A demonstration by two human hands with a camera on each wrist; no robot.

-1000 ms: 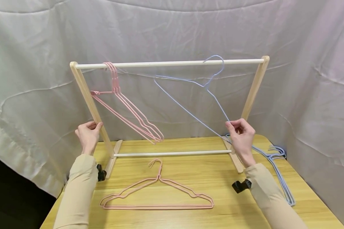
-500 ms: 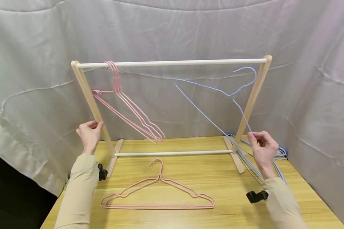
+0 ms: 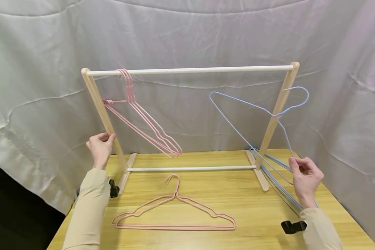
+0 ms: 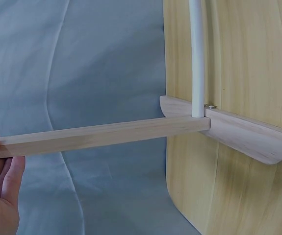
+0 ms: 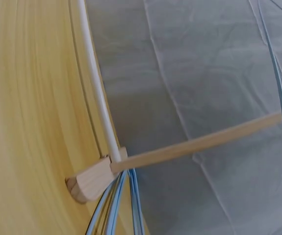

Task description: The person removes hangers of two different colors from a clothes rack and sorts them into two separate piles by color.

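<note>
My left hand (image 3: 100,149) pinches the left wooden post (image 3: 101,111) of a small clothes rack, below its middle. In the left wrist view, fingers and thumb lie on either side of that post. Off the rack's right side, my right hand (image 3: 307,176) pinches a light blue wire hanger (image 3: 276,114) by its lower right corner. The hanger is tilted, its hook up and pointing left, away from the white top rail (image 3: 206,70) and in front of the right post. Several pink wire hangers (image 3: 129,92) hang together near the rail's left end.
A pair of pink hangers (image 3: 176,227) lies overlapped on the wooden table (image 3: 237,194) in front of the rack. Several blue hangers (image 5: 115,203) lie by the right foot, partly behind my right hand. A white lower bar (image 3: 190,168) joins the posts. Grey curtain surrounds the table.
My right hand has moved right and down with the blue hanger, whose hook has come away from the top rail. The left hand still holds the post.
</note>
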